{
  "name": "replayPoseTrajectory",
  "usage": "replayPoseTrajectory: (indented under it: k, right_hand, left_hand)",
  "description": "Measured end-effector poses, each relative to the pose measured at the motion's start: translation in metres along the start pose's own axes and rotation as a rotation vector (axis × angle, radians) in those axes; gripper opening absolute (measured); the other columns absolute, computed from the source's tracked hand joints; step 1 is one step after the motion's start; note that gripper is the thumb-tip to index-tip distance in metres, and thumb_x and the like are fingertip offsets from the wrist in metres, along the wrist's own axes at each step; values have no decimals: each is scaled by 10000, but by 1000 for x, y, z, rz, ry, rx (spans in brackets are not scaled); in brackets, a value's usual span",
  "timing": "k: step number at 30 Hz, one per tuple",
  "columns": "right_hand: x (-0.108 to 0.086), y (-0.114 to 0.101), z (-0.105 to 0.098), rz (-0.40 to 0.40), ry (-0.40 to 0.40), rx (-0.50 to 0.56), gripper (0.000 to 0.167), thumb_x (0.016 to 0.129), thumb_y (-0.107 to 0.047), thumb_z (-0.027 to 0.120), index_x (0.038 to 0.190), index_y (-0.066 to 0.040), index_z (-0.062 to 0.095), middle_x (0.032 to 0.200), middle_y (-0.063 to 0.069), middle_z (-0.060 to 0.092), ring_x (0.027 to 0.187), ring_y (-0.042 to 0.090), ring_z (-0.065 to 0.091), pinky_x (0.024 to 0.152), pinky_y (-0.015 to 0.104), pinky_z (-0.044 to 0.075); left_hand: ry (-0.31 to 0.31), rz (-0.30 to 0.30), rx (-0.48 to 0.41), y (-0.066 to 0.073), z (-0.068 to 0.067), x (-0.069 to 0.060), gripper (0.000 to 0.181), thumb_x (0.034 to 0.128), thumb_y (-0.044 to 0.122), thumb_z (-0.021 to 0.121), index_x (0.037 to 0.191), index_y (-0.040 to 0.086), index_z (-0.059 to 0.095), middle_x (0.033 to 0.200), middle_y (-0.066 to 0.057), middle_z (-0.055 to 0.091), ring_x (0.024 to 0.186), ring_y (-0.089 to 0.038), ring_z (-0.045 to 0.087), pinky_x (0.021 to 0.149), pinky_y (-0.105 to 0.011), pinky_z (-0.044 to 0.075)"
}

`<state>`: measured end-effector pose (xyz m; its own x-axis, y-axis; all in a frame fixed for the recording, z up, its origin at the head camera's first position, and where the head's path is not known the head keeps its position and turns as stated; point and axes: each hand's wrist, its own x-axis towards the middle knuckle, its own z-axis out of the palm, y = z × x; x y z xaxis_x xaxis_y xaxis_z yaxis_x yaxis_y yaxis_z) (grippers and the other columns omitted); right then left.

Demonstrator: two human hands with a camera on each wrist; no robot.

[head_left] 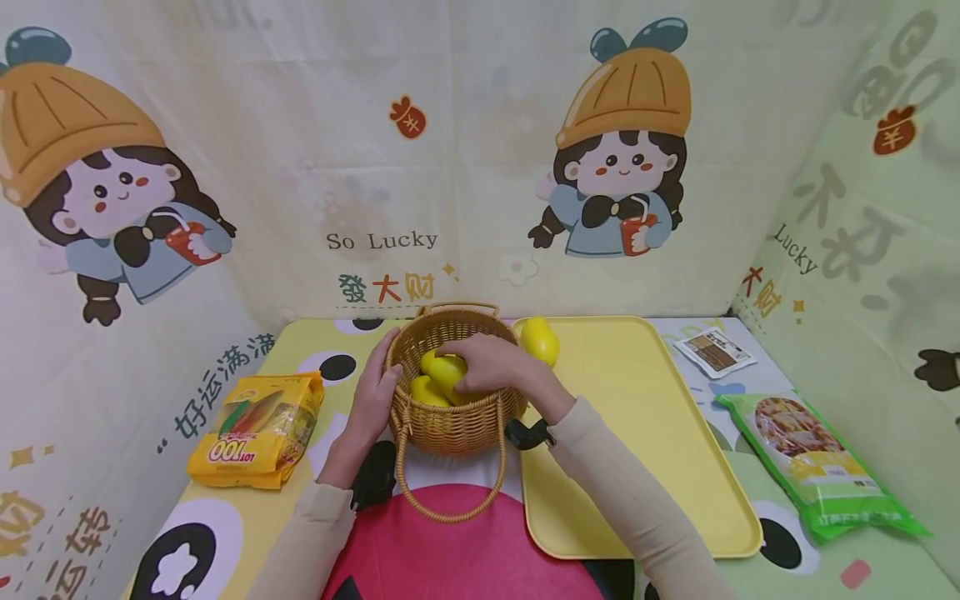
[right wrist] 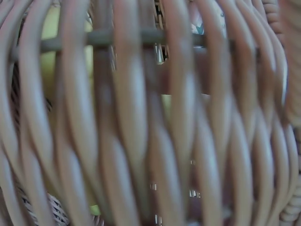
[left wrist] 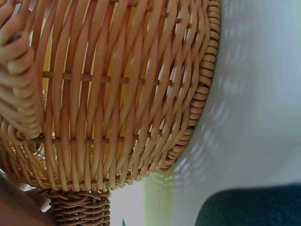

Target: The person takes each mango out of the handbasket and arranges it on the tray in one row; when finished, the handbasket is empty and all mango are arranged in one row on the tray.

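A wicker basket (head_left: 450, 429) stands upright at the middle of the table, its front handle hanging down toward me. My left hand (head_left: 372, 392) holds the basket's left side, thumb at the rim. Several yellow lemons (head_left: 429, 392) lie inside. My right hand (head_left: 487, 362) reaches over the rim into the basket and grips one lemon (head_left: 447, 373); its fingertips are partly hidden. Another lemon (head_left: 540, 342) rests at the far left corner of a yellow tray (head_left: 622, 433). Close up, the left wrist view shows the basket's weave (left wrist: 117, 94); the right wrist view shows blurred wicker strands (right wrist: 129, 94).
On the left lies an orange-yellow snack bag (head_left: 258, 429). Right of the tray are a small white packet (head_left: 715, 352) and a green food bag (head_left: 821, 467). Printed cloth walls (head_left: 480, 167) enclose the table at the back and sides.
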<state>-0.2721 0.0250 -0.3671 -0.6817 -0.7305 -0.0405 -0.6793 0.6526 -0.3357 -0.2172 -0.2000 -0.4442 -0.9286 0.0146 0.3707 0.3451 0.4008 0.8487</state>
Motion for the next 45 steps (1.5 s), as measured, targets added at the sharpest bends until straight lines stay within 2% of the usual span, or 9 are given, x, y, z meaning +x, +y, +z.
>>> replayPoseTrajectory:
  k: [7, 14, 15, 23, 29, 34, 37, 41, 45]
  right_hand:
    - [0, 2, 0, -5, 64, 48, 642, 790, -288, 718, 1410, -262, 554, 1106, -60, 659, 895, 150, 567, 749, 295, 472]
    - [-3, 4, -1, 18, 178, 106, 668, 786, -302, 689, 1434, -280, 526, 1240, -78, 640, 937, 123, 562, 775, 292, 476]
    - [-3, 4, -1, 20, 198, 116, 671, 785, -307, 686, 1435, -289, 522, 1260, -82, 632, 953, 117, 559, 787, 294, 476]
    - [-6, 8, -3, -33, 359, 395, 687, 766, -245, 688, 1433, -255, 526, 1334, -56, 602, 1056, 170, 569, 915, 364, 501]
    - [-8, 11, -2, -30, 435, 472, 675, 788, -264, 665, 1445, -256, 515, 1388, -44, 576, 1056, 181, 573, 895, 372, 507]
    - [-17, 13, -2, -21, 499, 608, 646, 827, -216, 686, 1441, -306, 503, 1395, -23, 555, 1068, 207, 586, 893, 363, 523]
    - [-26, 14, -5, -49, 581, 663, 655, 841, -163, 691, 1452, -289, 492, 1385, 20, 552, 1083, 246, 600, 901, 409, 554]
    - [-36, 20, -11, -82, 731, 656, 663, 846, -121, 682, 1462, -260, 478, 1375, 61, 544, 1127, 271, 593, 932, 494, 554]
    - [-45, 32, -15, -70, 832, 632, 653, 851, -123, 661, 1464, -250, 474, 1364, 75, 547, 1143, 264, 577, 944, 501, 542]
  left_hand:
    - [-4, -9, -20, -1, 0, 0, 583, 1008, 177, 390, 1565, 312, 283, 1623, -2, 298, 1482, -294, 317, 1174, -584, 311]
    - [0, -13, -18, -1, 1, 0, 580, 1007, 189, 388, 1563, 319, 286, 1621, -3, 301, 1481, -297, 316, 1176, -584, 308]
    - [-4, -18, -20, 5, -1, -1, 583, 1005, 174, 388, 1568, 285, 285, 1622, -23, 300, 1482, -308, 313, 1179, -585, 303]
    - [6, -11, -16, 0, 0, 1, 585, 998, 189, 391, 1567, 286, 290, 1620, -15, 303, 1483, -301, 312, 1180, -581, 304]
    - [10, -10, -24, -1, 1, 1, 586, 996, 184, 392, 1567, 272, 295, 1617, -17, 309, 1477, -301, 323, 1171, -582, 319]
    - [5, -19, -26, -2, 3, 1, 590, 995, 188, 391, 1572, 255, 287, 1622, -24, 303, 1474, -315, 327, 1161, -595, 326]
    - [4, -26, -29, -3, 4, 1, 588, 997, 193, 390, 1572, 257, 284, 1623, -16, 300, 1471, -317, 334, 1149, -599, 340]
    - [12, -20, -31, -3, 3, 1, 583, 1000, 185, 389, 1568, 271, 291, 1620, -20, 304, 1467, -320, 341, 1140, -602, 349]
    - [11, -7, -15, -3, 1, 1, 584, 1005, 162, 389, 1572, 257, 286, 1621, -45, 302, 1470, -326, 334, 1145, -600, 342]
